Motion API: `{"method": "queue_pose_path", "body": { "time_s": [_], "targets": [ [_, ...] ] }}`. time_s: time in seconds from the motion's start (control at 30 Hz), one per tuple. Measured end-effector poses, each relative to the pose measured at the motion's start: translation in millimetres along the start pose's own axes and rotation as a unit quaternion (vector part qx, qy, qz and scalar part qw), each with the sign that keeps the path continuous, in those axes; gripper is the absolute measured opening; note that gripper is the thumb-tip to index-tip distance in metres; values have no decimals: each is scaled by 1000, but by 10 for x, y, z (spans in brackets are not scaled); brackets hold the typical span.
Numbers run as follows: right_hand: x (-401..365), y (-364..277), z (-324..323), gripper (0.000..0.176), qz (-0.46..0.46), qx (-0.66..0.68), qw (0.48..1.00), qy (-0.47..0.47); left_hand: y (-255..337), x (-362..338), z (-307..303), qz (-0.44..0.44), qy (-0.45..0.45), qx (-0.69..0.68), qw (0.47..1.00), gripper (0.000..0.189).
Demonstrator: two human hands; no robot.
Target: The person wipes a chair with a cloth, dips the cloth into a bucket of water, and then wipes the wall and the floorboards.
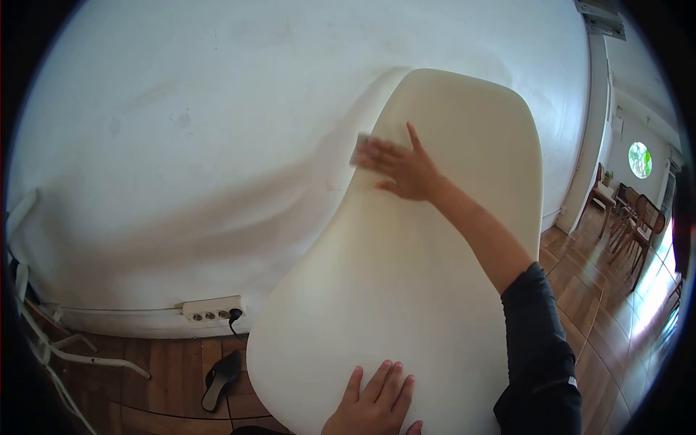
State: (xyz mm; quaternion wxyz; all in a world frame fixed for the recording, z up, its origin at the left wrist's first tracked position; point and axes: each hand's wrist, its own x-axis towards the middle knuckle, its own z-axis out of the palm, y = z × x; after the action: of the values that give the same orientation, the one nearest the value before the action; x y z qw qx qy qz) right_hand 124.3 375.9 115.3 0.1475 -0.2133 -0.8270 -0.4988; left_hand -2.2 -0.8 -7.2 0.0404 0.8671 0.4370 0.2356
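Note:
A large cream-coloured moulded chair shell [406, 275] leans in front of a white wall, filling the middle of the view. My right hand [402, 170] reaches up to the shell's upper left edge and presses a small grey pad or cloth [360, 148] flat against it. My left hand [373, 406] lies flat, fingers apart, on the lower part of the shell near the bottom of the view. A dark sleeve [540, 348] covers my right upper arm.
A white wall [203, 130] stands close behind. A wall socket strip [210, 307] with a black plug and cable sits low on it. A black slipper [221, 377] lies on the wooden floor. White frame legs [65, 348] stand at left; wooden chairs [631, 217] at far right.

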Motion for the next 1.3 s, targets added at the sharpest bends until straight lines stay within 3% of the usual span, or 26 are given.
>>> {"method": "queue_pose_path", "body": {
  "time_s": [0.07,0.2,0.27,0.37,0.47,0.57,0.63,0.7,0.73,0.8,0.83,0.97,1.03,1.07,1.13,1.23,1.3],
  "targets": [
    [201,233,-18,56,133,-19,991,15,-17,10,-17,-6,-11,-7,1000,60],
    [454,967,-110,58,372,-92,924,19,3,13,-69,-6,-27,-5,1000,60],
    [358,1075,-172,61,393,-92,915,-13,3,11,-76,-5,-22,-12,1000,60],
    [96,744,-120,64,328,-128,936,0,-10,18,-77,-4,-15,-18,1000,61],
    [-414,274,-249,68,222,-106,964,-104,-25,6,-26,14,34,-8,999,53],
    [-1084,-161,-166,68,106,-15,978,-181,-7,61,-86,4,-10,25,1000,59],
    [-1408,-532,-336,64,56,66,946,-313,13,49,-74,9,11,22,1000,56],
    [-1582,-719,-582,59,65,191,911,-360,-11,47,-18,11,39,24,999,54],
    [-1587,-712,-697,59,65,188,912,-359,-34,25,46,11,48,21,999,53],
    [-1579,-666,-876,58,45,294,837,-459,-57,19,82,17,61,23,998,52],
    [-1593,-654,-902,57,48,303,830,-466,-53,22,83,18,62,26,998,52],
    [-1659,-633,-768,56,30,240,861,-447,-66,32,89,18,70,29,997,51],
    [-1631,-555,-632,58,44,76,914,-395,-67,30,106,20,72,24,997,52],
    [-1609,-485,-551,58,41,78,915,-393,-74,27,112,21,73,19,997,53],
    [-1557,-248,-421,64,34,-49,957,-284,-71,22,115,19,75,20,997,52],
    [-1323,136,-337,69,100,-90,965,-223,-14,39,18,25,69,22,997,50],
    [-1128,269,-407,72,161,-148,968,-119,16,55,-45,30,60,19,998,50]
  ]
}}
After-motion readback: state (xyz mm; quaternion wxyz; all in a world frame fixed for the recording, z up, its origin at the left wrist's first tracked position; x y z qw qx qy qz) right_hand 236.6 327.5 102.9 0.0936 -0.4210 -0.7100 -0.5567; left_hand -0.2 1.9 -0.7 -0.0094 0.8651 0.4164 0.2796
